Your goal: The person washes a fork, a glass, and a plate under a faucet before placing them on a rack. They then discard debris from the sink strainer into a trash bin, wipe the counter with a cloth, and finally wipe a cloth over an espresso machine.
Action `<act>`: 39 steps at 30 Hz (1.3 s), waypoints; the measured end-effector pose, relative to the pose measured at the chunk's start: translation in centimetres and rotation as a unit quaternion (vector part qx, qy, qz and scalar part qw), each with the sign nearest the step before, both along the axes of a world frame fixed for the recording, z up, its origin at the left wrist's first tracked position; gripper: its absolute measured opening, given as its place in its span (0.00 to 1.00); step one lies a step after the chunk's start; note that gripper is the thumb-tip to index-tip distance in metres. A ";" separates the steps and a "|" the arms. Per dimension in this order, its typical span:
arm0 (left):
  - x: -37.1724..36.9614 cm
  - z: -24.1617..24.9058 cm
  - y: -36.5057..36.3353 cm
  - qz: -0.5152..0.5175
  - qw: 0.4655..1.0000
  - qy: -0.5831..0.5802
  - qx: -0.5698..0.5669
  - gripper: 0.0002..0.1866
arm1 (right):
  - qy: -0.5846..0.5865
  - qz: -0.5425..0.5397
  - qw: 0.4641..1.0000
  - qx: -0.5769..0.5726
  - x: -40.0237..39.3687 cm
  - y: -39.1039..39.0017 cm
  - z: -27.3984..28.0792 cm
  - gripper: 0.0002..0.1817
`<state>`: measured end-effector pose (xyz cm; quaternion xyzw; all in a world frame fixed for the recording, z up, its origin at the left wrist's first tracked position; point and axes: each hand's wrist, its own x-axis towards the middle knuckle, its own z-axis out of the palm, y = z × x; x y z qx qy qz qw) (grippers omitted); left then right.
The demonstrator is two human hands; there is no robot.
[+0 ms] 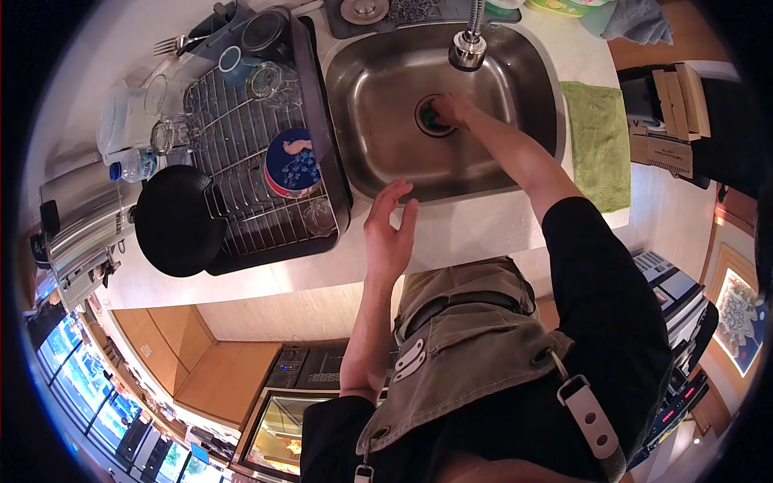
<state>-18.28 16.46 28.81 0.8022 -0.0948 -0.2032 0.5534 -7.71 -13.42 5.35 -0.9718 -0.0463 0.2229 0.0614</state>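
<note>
Down in the steel sink (378,105), my right hand (452,110) reaches to the drain (436,117), fingers bent at its rim. Something green shows inside the drain beside the fingertips. Whether those fingers hold anything is too small to tell. My left hand (390,229) hovers over the counter's front edge, just below the sink's near rim, thumb and fingers apart and empty. The faucet head (467,51) hangs above the sink, behind my right hand.
Left of the sink stands a dish rack (342,189) with glasses, a blue patterned plate (292,163) and a black pan (179,221). A green cloth (597,145) lies to the right. Cardboard pieces (662,153) are beyond it.
</note>
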 end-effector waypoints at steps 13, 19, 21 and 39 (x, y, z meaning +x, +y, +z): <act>6.8 -3.9 -10.4 0.166 0.920 0.268 -0.234 0.20 | -0.078 0.013 0.989 0.122 -3.8 -0.3 21.6 0.13; 6.2 -3.3 -13.8 0.020 0.904 0.279 -0.322 0.19 | -0.122 -0.001 0.980 0.159 -7.2 -2.2 26.9 0.12; 5.6 -2.2 -15.1 0.027 0.906 0.262 -0.330 0.18 | -0.186 -0.011 0.956 0.226 -8.5 -3.9 27.5 0.12; -2.7 7.9 -41.2 -0.092 0.947 0.131 -0.278 0.19 | -0.319 -0.242 0.655 0.641 -21.2 -25.6 23.6 0.16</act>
